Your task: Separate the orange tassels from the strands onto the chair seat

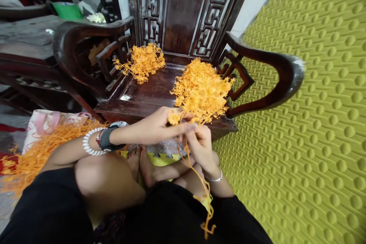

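- Left hand (154, 126) reaches in from the left, with a watch (110, 139) and a bead bracelet (90, 143) at the wrist; thumb and fingers are pinched shut on a small orange sprig (174, 118) at their tips.
- Right hand (200, 145) sits just below and right of the left fingertips, touching them; its fingers are curled tight on an orange strand (207, 198); a bangle (215, 178) circles the wrist.
- The sprig lies where the two sets of fingertips meet, just above the right knuckles.
- The strand drops from the right fingers past the wrist and over the lap; its end hangs loose well below the hand.
- A bunch (201, 87) of orange sprigs stands just above the fingertips, at the front right of the chair seat (145, 95); its lower stems come down to the fingers; I cannot tell whether the fingers hold it or it only rests on the seat.
- A smaller pile (143, 63) lies well beyond the fingers at the back left of the seat, apart from the bunch.
- A heap (34, 152) of loose orange strands lies far left of the left wrist, beside the knee, partly over a pink bag (42, 120).
- Bare feet (143, 164) rest just below both hands.
- A green mat (300, 129) spreads to the right of the right hand.
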`<control>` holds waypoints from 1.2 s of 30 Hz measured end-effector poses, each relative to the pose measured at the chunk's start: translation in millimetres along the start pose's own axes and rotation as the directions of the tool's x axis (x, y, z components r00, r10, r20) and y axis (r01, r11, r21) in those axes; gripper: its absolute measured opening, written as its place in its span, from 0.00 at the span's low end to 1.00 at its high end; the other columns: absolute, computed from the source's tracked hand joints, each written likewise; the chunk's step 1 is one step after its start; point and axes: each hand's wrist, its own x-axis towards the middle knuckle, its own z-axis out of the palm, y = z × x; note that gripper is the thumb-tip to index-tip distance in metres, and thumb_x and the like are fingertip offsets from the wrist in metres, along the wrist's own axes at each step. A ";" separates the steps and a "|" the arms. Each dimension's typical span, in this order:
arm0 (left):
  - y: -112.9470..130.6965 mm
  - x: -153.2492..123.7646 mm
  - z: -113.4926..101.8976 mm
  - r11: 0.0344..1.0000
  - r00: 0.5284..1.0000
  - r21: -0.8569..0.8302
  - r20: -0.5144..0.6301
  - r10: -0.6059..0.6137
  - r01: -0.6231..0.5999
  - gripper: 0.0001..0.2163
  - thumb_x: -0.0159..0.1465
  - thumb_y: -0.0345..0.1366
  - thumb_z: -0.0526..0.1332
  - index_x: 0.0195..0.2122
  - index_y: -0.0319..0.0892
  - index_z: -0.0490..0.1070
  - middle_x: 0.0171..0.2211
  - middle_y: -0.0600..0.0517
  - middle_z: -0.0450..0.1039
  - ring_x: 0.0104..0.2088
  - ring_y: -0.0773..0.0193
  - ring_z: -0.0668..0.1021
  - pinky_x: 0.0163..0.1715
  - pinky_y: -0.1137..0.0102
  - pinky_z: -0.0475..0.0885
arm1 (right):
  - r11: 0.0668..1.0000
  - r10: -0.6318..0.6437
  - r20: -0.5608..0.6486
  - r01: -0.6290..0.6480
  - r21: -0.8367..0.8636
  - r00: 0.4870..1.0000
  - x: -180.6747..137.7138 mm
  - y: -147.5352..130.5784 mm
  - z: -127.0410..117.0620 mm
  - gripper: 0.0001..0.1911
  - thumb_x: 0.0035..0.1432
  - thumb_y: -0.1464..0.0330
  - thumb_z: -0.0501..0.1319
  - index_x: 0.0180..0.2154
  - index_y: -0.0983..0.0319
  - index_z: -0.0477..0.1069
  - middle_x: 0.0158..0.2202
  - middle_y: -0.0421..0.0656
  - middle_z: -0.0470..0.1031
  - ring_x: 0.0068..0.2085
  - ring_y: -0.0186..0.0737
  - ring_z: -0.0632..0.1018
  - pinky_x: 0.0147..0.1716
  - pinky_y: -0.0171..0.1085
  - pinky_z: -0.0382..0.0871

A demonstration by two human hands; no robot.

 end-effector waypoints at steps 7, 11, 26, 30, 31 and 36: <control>-15.9 7.9 9.0 0.977 0.942 -0.215 -0.325 -0.080 0.008 0.10 0.62 0.38 0.58 0.29 0.39 0.76 0.29 0.51 0.74 0.33 0.67 0.74 0.38 0.75 0.69 | 0.992 0.026 -0.527 0.045 0.121 0.850 3.2 15.1 10.9 0.25 0.63 0.57 0.54 0.16 0.60 0.63 0.12 0.36 0.61 0.14 0.29 0.59 0.16 0.33 0.53; -22.1 16.5 19.5 0.874 0.912 -0.474 -0.398 -0.100 -0.111 0.09 0.62 0.39 0.60 0.30 0.40 0.76 0.30 0.52 0.74 0.36 0.67 0.75 0.44 0.73 0.70 | 0.935 0.142 -0.668 0.121 0.332 0.731 16.3 7.4 23.0 0.19 0.61 0.57 0.54 0.21 0.59 0.65 0.17 0.38 0.66 0.19 0.32 0.67 0.22 0.35 0.63; -8.2 24.1 -4.4 0.559 0.963 -0.799 -0.269 -0.003 -0.221 0.07 0.64 0.38 0.59 0.32 0.42 0.69 0.16 0.60 0.50 0.19 0.73 0.61 0.28 0.76 0.67 | 0.438 0.071 -0.418 0.348 0.829 0.906 27.6 -5.3 1.1 0.28 0.60 0.59 0.59 0.18 0.62 0.46 0.14 0.30 0.45 0.14 0.25 0.51 0.27 0.28 0.67; -26.1 28.4 6.1 0.648 0.983 -0.761 -0.106 -0.148 0.015 0.13 0.59 0.40 0.64 0.25 0.38 0.66 0.20 0.58 0.56 0.21 0.75 0.60 0.22 0.79 0.61 | 0.458 0.170 -0.297 0.192 0.868 0.940 28.9 -6.9 -8.4 0.29 0.56 0.57 0.64 0.20 0.62 0.46 0.16 0.30 0.43 0.16 0.26 0.44 0.15 0.26 0.52; -28.2 28.5 8.3 0.625 0.982 -0.775 -0.034 -0.187 0.092 0.16 0.61 0.41 0.62 0.21 0.38 0.62 0.19 0.58 0.54 0.20 0.75 0.58 0.22 0.79 0.61 | 0.458 0.171 -0.289 0.184 0.870 0.942 26.8 -6.6 -11.9 0.29 0.56 0.57 0.63 0.20 0.61 0.46 0.16 0.30 0.42 0.16 0.26 0.43 0.14 0.26 0.49; -17.0 16.4 15.0 0.369 0.979 -0.915 0.106 -0.176 0.165 0.23 0.70 0.39 0.42 0.16 0.40 0.47 0.15 0.59 0.39 0.18 0.71 0.51 0.28 0.76 0.65 | 0.418 -0.057 -0.450 0.430 0.800 0.891 9.0 -8.3 -36.4 0.28 0.61 0.59 0.57 0.18 0.61 0.44 0.13 0.31 0.38 0.14 0.25 0.40 0.11 0.30 0.40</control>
